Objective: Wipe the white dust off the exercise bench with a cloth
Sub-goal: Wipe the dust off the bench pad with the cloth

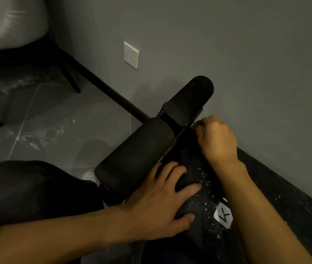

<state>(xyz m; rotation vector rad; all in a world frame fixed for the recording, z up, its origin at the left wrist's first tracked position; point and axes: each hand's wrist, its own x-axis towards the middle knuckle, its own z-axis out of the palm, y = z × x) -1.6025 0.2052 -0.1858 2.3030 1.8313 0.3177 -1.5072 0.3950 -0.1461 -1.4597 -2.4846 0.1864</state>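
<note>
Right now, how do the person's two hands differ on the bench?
The left hand lies flat, fingers spread, on the bench pad; the right hand is curled, farther along it. The left hand is beside the foam roller; the right hand nearer its far end. Both are on the dusty pad.

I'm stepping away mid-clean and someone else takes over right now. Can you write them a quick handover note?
Left hand: open, fingers flat on the exercise bench pad, at its edge beside the foam roller.
Right hand: fingers curled at the pad's far end. No cloth is visible; it may be hidden in that hand.
Dust: white specks lie between the hands, around the logo sticker and along the wall-side edge.
Done: cannot tell.
Left: wipe those speckled patches.
</note>
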